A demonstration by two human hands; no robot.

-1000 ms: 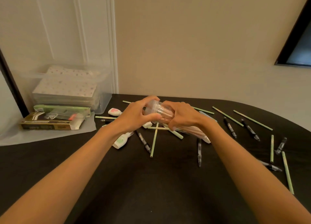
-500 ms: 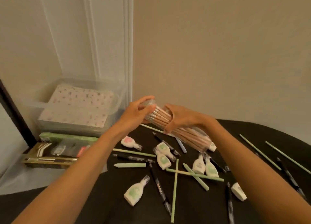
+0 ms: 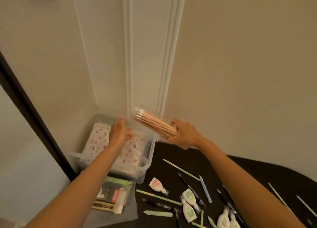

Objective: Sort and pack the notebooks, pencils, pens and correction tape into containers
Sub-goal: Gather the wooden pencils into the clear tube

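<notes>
Pencils, peach-coloured and packed in a clear tube, hang tilted in the air, gripped at the tube's lower end by the right hand, the capped top over the far rim of the clear bin. The left hand hovers loosely open above the patterned notebooks inside. Stowing the tube seems the step; next it needs lowering beside the notebooks, with pens and correction tape waiting on the desk.
</notes>
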